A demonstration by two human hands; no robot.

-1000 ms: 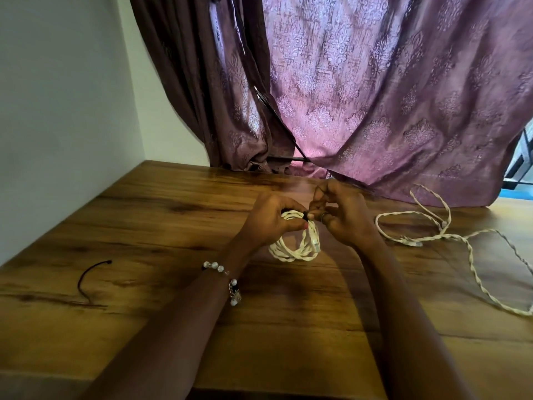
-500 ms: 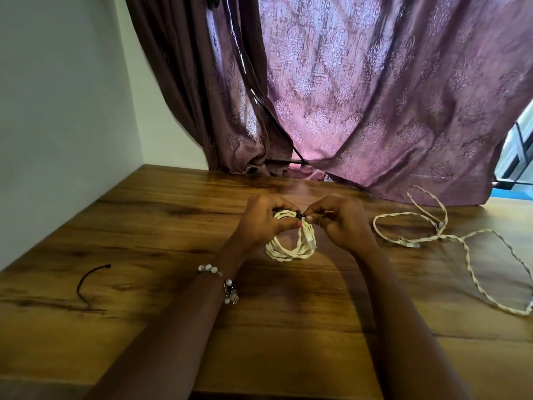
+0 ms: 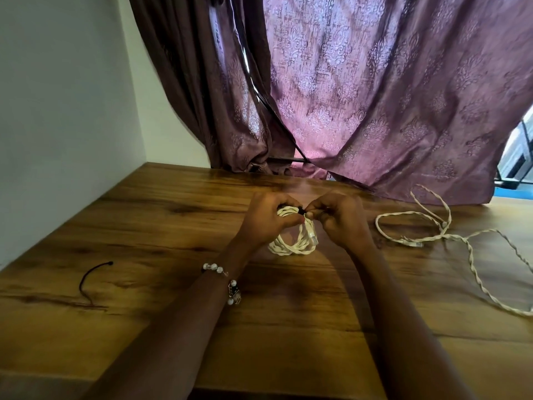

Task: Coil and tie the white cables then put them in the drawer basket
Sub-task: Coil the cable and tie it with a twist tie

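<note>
coil (image 3: pixel 291 243) centre frame: wound, tie (image 3: pixel 301 211) going on | left hand (image 3: pixel 266 219) grips coil, right hand (image 3: pixel 343 219) pinches tie | loose cable (image 3: pixel 473 256) right on counter (image 3: pixel 173 226): uncoiled | spare tie (image 3: pixel 92 277) left | basket: unseen

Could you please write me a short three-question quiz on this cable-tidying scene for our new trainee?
1. True or false: the loose white cable is already coiled.
2. What do the left hand and right hand hold between them? A) coiled white cable B) curtain C) bracelet
3. Fill in: the spare black tie lies on the wooden ____.

Key: 1 false; 2 A; 3 table.
</note>
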